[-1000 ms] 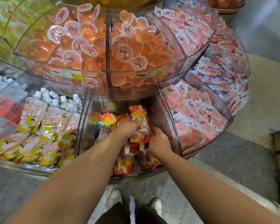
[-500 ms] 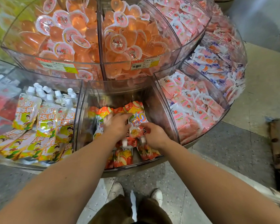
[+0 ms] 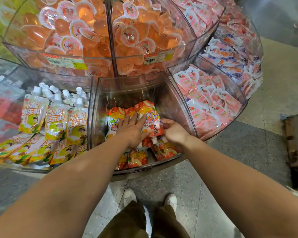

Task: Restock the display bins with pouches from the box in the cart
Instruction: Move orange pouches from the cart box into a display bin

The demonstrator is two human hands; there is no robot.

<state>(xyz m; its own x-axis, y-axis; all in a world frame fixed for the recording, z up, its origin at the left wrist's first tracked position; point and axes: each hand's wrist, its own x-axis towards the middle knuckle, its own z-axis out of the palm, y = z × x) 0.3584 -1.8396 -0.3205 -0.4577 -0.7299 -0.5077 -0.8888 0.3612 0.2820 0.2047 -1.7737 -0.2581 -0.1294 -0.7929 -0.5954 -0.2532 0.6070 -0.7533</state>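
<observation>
**Both hands in the centre bin, on the orange pouches**

We stood on a grey speckled floor (image 3: 193, 189), with a tan strip of paving off to the right and our white shoes (image 3: 129, 197) just below the display. The display was a round, tiered stand of clear plastic bins.

On the upper tier, two bins (image 3: 110, 59) side by side held orange jelly cups (image 3: 127, 36), each bin with a price label (image 3: 159, 58) on its front wall. To their right, another upper bin held small pink-and-white packets.

On the lower tier, the left bin held yellow-green spouted pouches (image 3: 56, 117) with white caps, standing in rows and leaning forward. The right bin (image 3: 237, 93) was heaped with pink sachets (image 3: 206, 100), and further round lay blue-and-orange ones.

The centre bin (image 3: 95, 117) was only partly filled. Orange spouted pouches (image 3: 138, 158) lay along its bottom, a few propped up toward the back. Our left hand (image 3: 132, 130) lay flat, fingers straight, pressing on the propped pouches. Our right hand (image 3: 175, 132) curled its fingers round the edge of one orange pouch (image 3: 152, 120), which leaned tilted with its white spout pointing down toward us, touching both hands.

The box and cart were out of view.
</observation>
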